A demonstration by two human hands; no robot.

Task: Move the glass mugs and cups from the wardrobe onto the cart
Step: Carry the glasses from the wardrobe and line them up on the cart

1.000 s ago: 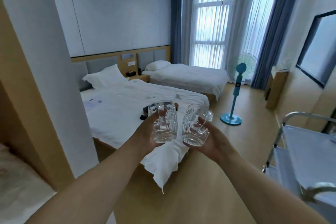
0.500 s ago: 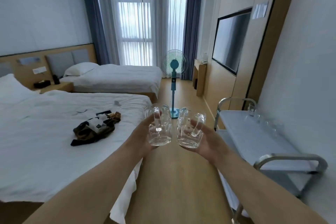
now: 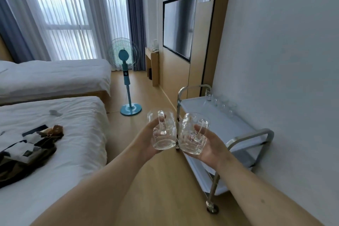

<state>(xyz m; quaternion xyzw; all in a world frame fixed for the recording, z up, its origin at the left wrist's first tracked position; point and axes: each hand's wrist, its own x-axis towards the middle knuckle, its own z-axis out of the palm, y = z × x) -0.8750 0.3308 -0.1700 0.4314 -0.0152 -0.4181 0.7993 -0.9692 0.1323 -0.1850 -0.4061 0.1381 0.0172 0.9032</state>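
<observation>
two glass mugs are being carried side by side toward a steel cart (image 3: 222, 126) standing against the wall of a hotel room. the left mug (image 3: 163, 130) is being held in the left hand (image 3: 146, 138), its grip curled round the glass with fingers through or behind the handle; the right mug (image 3: 193, 134) is being cradled in the right hand (image 3: 211, 145), its grip wrapped under the base and side. both mugs are being kept upright and clear of the cart's top shelf, so close together that it cannot be told whether they are touching. a row of small glasses (image 3: 220, 102) is already being kept along the cart's far, wall-side edge. the likeliest trouble is judged to be glass knocking glass: the two mugs could be clinked together in transit, or struck against the cart's raised near rail (image 3: 253, 135) while being lowered. a smooth, heavy mug could also be let slip from the right hand's open cradle, and the standing row could be toppled if a mug is being set down too near it.
</observation>
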